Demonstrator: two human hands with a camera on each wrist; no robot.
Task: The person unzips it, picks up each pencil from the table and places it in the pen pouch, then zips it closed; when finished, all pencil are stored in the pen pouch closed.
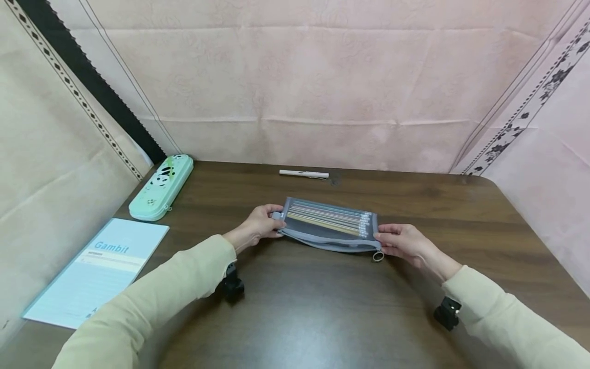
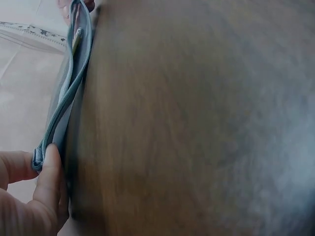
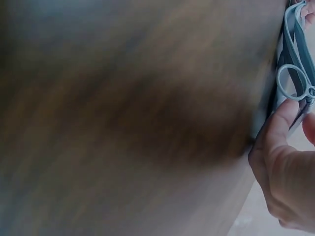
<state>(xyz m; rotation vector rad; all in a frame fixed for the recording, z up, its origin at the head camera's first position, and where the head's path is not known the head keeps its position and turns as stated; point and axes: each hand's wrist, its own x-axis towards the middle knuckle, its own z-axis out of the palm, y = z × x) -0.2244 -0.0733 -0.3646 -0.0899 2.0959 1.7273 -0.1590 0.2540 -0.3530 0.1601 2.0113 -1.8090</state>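
A blue-grey zip pencil pouch (image 1: 324,242) with a see-through front is held in the middle of the table, several pencils (image 1: 327,217) lying side by side inside. My left hand (image 1: 259,224) pinches its left end by the small tab. At the other end, my right hand (image 1: 407,242) pinches the right edge beside the round zip-pull ring (image 1: 378,256). In the left wrist view the zip edges of the pouch (image 2: 63,105) stand apart, and a pencil end (image 2: 77,38) shows between them. The right wrist view shows the ring (image 3: 290,81) just above the thumb.
A white pen (image 1: 304,174) lies near the table's back edge. On the left are a mint-green panda pencil case (image 1: 159,192) and a light blue notebook (image 1: 99,271). Pale cloth (image 1: 322,87) hangs behind and along both sides of the brown wooden table (image 1: 313,318).
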